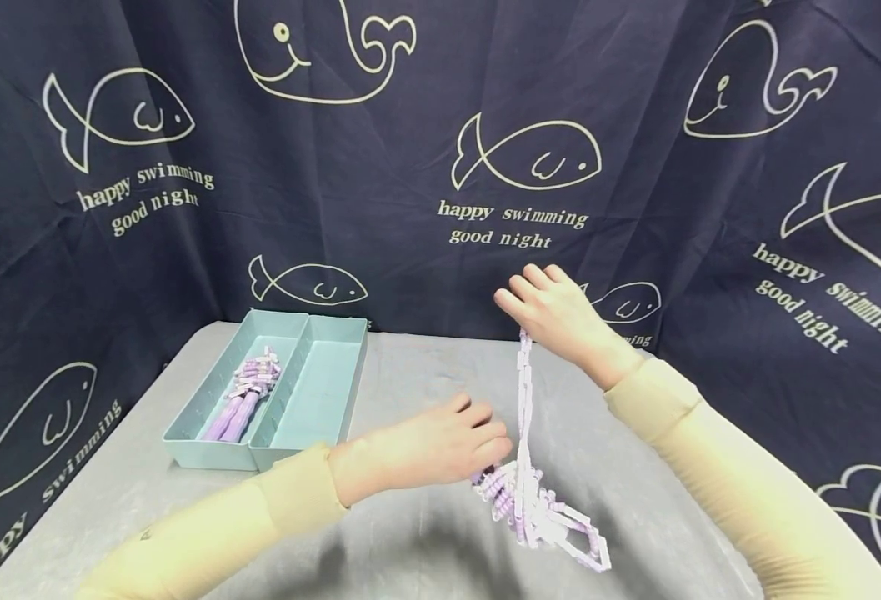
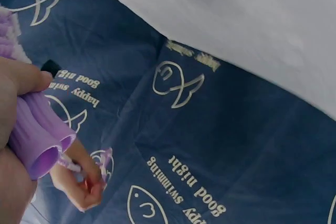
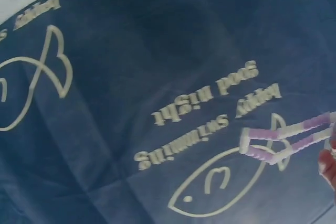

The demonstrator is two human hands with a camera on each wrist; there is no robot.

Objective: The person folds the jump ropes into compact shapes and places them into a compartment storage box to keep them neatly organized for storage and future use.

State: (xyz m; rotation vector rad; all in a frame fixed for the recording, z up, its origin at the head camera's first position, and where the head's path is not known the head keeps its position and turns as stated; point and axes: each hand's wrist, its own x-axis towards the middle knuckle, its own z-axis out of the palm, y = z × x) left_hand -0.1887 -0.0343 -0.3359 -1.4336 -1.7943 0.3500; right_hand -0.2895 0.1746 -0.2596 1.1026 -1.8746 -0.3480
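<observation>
My left hand [image 1: 428, 442] grips the two purple handles [image 2: 38, 142] of a beaded jump rope [image 1: 524, 400], whose open handle ends show below the fingers in the left wrist view. White and lilac beads hang bunched beyond that hand, with one loose loop [image 1: 598, 550] drooping low at the right. Higher up and farther right, my right hand [image 1: 560, 317] pinches a doubled stretch of the beads and draws it upward. A short beaded loop [image 3: 260, 134] sticks out past its fingertips in the right wrist view. A dark band [image 2: 51, 68] shows beside the left thumb.
On the left of the grey table [image 1: 417, 367] stands a pale blue tray [image 1: 308, 350] with two compartments. Its left compartment holds another purple-handled beaded jump rope [image 1: 252, 379]. Dark blue cloth [image 1: 395, 192] with fish and whale drawings hangs around the table.
</observation>
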